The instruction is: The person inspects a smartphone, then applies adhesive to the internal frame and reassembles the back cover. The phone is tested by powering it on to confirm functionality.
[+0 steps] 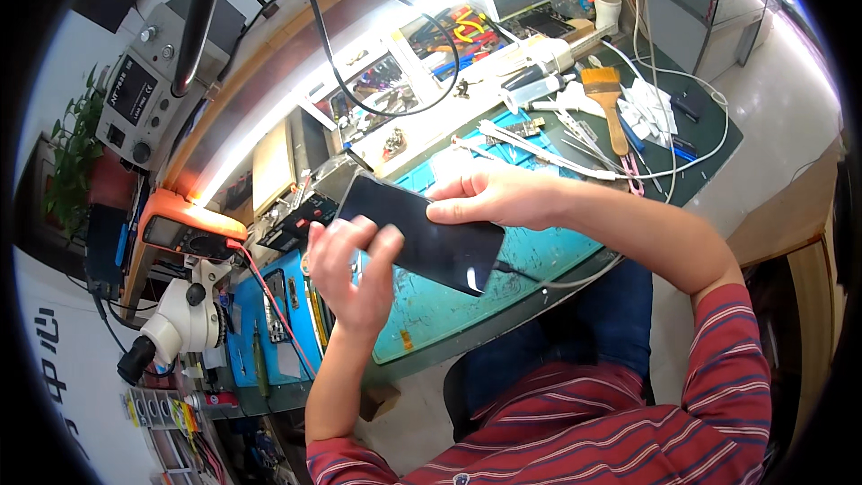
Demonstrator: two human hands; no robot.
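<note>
A dark phone [431, 232], its screen black, is held tilted above the bench mat. My right hand [480, 197] grips its far right edge, with the thumb lying on the glass. From the phone's near right end a cable [530, 278] runs off to the right. My left hand [352, 274] is at the left end of the phone, fingers apart and curled over that end of the screen. It is partly smeared by motion, and whether a fingertip touches the glass cannot be made out.
Beneath lies a teal work mat [431, 323]. A wide brush [606, 103], white cables and tissue [646, 112] lie at the right. Leftward are an orange multimeter [189, 229], a white microscope [180, 319] and a blue mat [242, 341] with tools. Parts trays [382, 76] line the back.
</note>
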